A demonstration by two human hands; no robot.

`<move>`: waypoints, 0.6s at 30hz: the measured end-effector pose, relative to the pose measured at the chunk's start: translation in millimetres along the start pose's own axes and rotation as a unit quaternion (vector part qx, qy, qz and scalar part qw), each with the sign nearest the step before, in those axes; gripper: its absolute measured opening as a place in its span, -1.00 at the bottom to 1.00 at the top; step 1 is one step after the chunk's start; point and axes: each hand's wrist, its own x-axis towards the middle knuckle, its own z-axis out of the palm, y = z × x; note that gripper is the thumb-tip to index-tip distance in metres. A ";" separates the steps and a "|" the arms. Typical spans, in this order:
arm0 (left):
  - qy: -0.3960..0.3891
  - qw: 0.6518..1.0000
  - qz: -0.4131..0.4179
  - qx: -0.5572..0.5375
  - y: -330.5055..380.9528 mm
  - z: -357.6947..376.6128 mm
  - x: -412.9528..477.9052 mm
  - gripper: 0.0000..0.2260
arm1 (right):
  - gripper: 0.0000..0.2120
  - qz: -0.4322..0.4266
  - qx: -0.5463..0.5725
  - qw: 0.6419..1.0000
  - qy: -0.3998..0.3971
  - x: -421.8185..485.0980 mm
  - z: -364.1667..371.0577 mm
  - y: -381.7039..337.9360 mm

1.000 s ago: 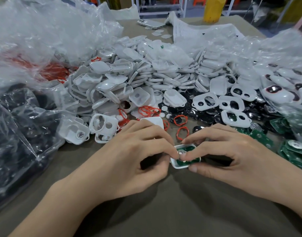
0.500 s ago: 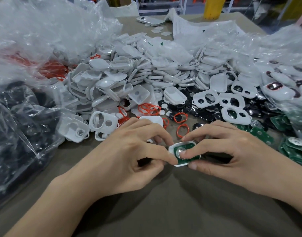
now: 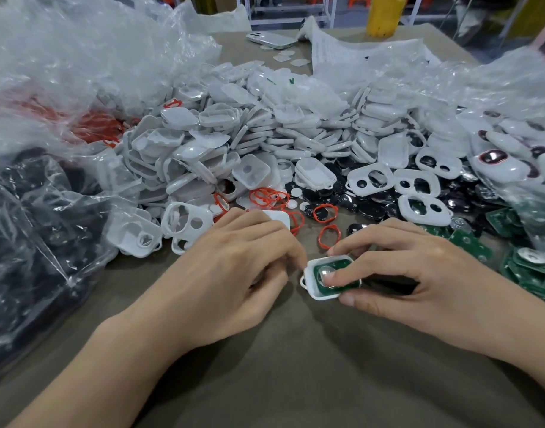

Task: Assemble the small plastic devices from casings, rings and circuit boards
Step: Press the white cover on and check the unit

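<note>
Fingertips (image 3: 331, 275) of our right hand (image 3: 419, 273) do the work: the forefinger presses down on the green circuit board (image 3: 318, 268), beside its round metal dome (image 3: 323, 274), while the thumb at 6 o'clock and another finger at 12 o'clock pinch the white casing (image 3: 310, 288) that holds the board. Our left hand (image 3: 234, 264) lies at 9 o'clock of the casing with its fingers curled and their tips just beside the casing's corner; we cannot tell whether they touch it or hold anything. The casing rests on the brown table (image 3: 296, 366), low and just right of centre in the view. We judge the step to be seating the board, so we should press evenly, keep the board level, and steady the casing so its looped corner does not tip up. An orange ring (image 3: 328, 236) lies near at 12 o'clock, likely the next part. Beyond it, the heap of white casings (image 3: 234, 134) fills 11 to 1 o'clock, two-hole covers (image 3: 370, 179) lie at 1 o'clock, spare green boards (image 3: 469, 242) at 3 o'clock, and clear bags (image 3: 49, 72) at 10 o'clock.
</note>
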 end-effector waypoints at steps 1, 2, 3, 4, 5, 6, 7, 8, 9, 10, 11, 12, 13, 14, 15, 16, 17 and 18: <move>0.006 1.000 -0.004 0.007 -0.3 0.1 0.2 -0.80 | -0.77 -0.001 -0.001 1.000 0.000 0.1 0.1 0.4; 0.009 1.000 -0.006 0.012 -0.2 0.2 0.6 -0.79 | -0.77 -0.002 -0.001 1.000 0.000 0.1 0.2 0.6; 0.009 1.000 -0.005 0.016 0.0 0.4 1.2 -0.78 | -0.77 -0.002 -0.002 1.000 0.000 0.2 0.2 0.7; 0.007 1.000 -0.001 0.019 0.2 0.5 1.6 -0.77 | -0.77 -0.002 -0.002 1.000 -0.001 0.2 0.0 0.6; 0.004 1.000 0.005 0.022 0.2 0.4 1.9 -0.77 | -0.77 -0.002 -0.004 1.000 -0.002 0.2 -0.3 0.4; 0.000 1.000 0.011 0.026 -0.2 0.2 1.7 -0.76 | -0.77 -0.002 -0.005 1.000 -0.002 0.1 -0.5 0.3; -0.003 0.999 0.016 0.028 -0.6 -0.1 1.5 -0.76 | -0.77 -0.001 -0.005 1.000 -0.004 0.2 -0.6 0.3; -0.006 0.999 0.019 0.030 -0.8 -0.4 1.2 -0.76 | -0.78 0.000 -0.004 1.000 -0.005 0.2 -0.8 0.2; -0.009 0.999 0.020 0.032 -0.9 -0.6 0.9 -0.77 | -0.78 0.001 -0.003 1.000 -0.006 0.4 -0.6 0.2; -0.011 0.999 0.020 0.034 -1.0 -0.8 1.0 -0.77 | -0.78 0.002 -0.003 1.000 -0.007 0.4 -0.5 0.2; -0.011 0.999 0.021 0.037 -0.7 -0.9 1.1 -0.78 | -0.78 0.002 -0.004 1.000 -0.008 0.6 -0.4 0.0; -0.011 0.999 0.022 0.042 -0.5 -0.5 1.2 -0.78 | -0.78 0.002 -0.005 1.000 -0.009 0.6 -0.2 -0.2; -0.009 0.999 0.023 0.046 0.0 -0.1 1.7 -0.79 | -0.78 0.003 -0.007 1.000 -0.009 0.8 -0.3 -0.5; -0.007 0.999 0.022 0.048 0.6 0.4 1.8 -0.80 | -0.78 0.004 -0.007 1.000 -0.010 0.8 -0.5 -1.0; -0.003 0.999 0.018 0.048 1.1 0.7 1.8 -0.80 | -0.78 0.005 -0.006 1.000 -0.011 0.8 -0.5 -1.4; 0.004 0.999 0.010 0.045 1.4 1.0 1.8 -0.79 | -0.78 0.006 -0.006 1.000 -0.011 0.8 -0.6 -1.7; 0.014 0.999 -0.001 0.043 1.4 0.9 1.7 -0.79 | -0.78 0.007 -0.006 1.000 -0.012 0.9 -0.7 -2.1; 0.026 0.999 -0.014 0.042 0.9 0.7 1.5 -0.80 | -0.77 0.007 -0.007 1.000 -0.011 1.0 -0.7 -2.4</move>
